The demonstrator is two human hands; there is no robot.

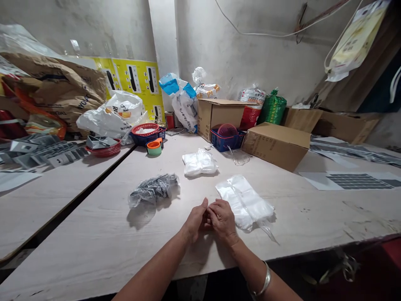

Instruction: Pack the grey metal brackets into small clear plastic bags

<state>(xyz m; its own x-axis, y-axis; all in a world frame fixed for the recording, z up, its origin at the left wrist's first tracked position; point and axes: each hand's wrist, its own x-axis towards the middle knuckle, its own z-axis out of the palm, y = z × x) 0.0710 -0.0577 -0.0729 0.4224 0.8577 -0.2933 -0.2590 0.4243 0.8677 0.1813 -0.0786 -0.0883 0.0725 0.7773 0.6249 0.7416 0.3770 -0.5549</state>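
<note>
My left hand (pixel 197 219) and my right hand (pixel 223 217) meet above the table's near edge, fingers curled and pressed together. Whatever may be between them is hidden. A silver bangle (pixel 267 278) circles the right wrist. Just right of my right hand lies a flat stack of clear plastic bags (pixel 246 200). Beyond the hands rests a smaller bundle of clear plastic bags (pixel 199 162). To the left, a clear plastic bag filled with dark grey pieces (pixel 153 189) lies on its side, apart from my left hand.
An orange and green tape roll (pixel 154 148), red basket (pixel 105 148) and blue basket (pixel 226 140) stand farther back. An opened cardboard box (pixel 275 144) is at right, near grey-printed sheets (pixel 354 181). A dark gap (pixel 78 196) splits the tabletops at left.
</note>
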